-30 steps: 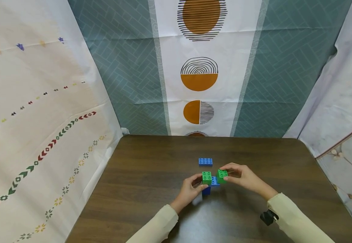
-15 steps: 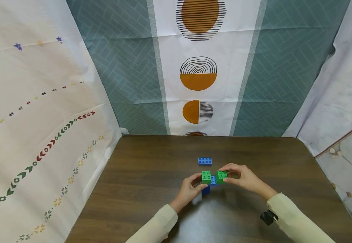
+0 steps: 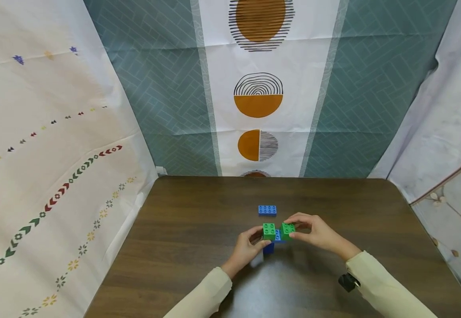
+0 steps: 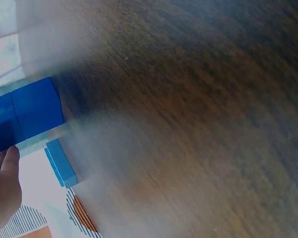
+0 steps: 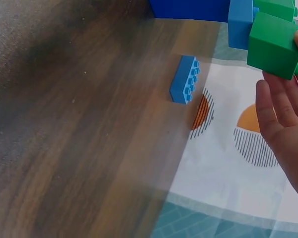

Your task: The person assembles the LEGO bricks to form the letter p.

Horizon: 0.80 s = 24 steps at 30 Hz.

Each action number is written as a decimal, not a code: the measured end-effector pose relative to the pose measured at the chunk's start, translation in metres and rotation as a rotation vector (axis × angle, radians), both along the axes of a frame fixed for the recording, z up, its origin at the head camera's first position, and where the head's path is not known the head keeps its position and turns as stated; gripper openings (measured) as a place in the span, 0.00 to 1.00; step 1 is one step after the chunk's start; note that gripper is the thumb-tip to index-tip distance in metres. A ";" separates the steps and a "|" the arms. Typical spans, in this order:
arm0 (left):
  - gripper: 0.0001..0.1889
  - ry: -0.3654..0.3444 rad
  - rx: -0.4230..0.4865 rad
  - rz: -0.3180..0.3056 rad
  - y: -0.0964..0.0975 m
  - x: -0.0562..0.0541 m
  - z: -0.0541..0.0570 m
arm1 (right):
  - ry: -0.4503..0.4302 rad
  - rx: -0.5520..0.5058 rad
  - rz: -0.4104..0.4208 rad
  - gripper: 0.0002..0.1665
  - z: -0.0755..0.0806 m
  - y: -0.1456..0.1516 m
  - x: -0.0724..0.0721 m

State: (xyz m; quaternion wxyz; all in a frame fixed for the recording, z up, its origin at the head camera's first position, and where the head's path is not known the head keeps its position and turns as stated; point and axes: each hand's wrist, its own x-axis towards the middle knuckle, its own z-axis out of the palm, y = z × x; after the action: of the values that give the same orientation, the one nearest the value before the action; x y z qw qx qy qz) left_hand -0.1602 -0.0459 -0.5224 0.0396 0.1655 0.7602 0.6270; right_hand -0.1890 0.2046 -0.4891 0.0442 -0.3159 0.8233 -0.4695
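My left hand (image 3: 243,251) grips a small stack of toy building bricks from its left side. On top of the stack sits a square green brick (image 3: 269,231). Under it runs a light blue brick (image 3: 277,236) that sticks out to the right, with dark blue bricks (image 4: 37,106) lowest. Between thumb and fingers my right hand (image 3: 318,232) holds a second green brick (image 5: 273,44), tilted a little. It is right at the protruding end of the light blue brick, whose studs show between the two green bricks.
A loose blue brick (image 3: 267,210) with two rows of studs lies on the brown wooden table (image 3: 198,207), just behind the stack. Patterned cloths hang behind the table and on both sides. A black device (image 3: 348,282) is strapped at the right wrist.
The right hand's green brick has come slightly left and straightened a little, closer to the stack's green brick. My left hand keeps its grip. The head view has shifted slightly.
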 end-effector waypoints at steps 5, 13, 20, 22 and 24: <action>0.19 0.004 -0.008 -0.001 0.000 0.000 0.001 | -0.004 0.021 0.015 0.20 0.001 -0.002 -0.004; 0.19 0.000 -0.002 -0.006 -0.001 0.000 0.002 | -0.037 0.085 0.006 0.20 0.007 -0.006 -0.005; 0.19 -0.004 -0.004 -0.003 -0.002 -0.001 0.004 | -0.025 0.118 -0.006 0.20 0.010 -0.008 -0.004; 0.19 -0.010 -0.007 -0.005 -0.001 0.000 0.003 | -0.016 0.114 -0.005 0.20 0.010 -0.008 -0.004; 0.19 -0.016 -0.008 -0.006 0.000 0.001 0.002 | -0.011 0.107 0.000 0.20 0.008 -0.006 -0.004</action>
State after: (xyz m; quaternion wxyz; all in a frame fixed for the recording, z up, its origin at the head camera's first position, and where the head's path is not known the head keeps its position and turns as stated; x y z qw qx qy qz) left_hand -0.1596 -0.0460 -0.5205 0.0481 0.1627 0.7618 0.6252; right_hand -0.1930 0.1986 -0.4807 0.0656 -0.3104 0.8471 -0.4263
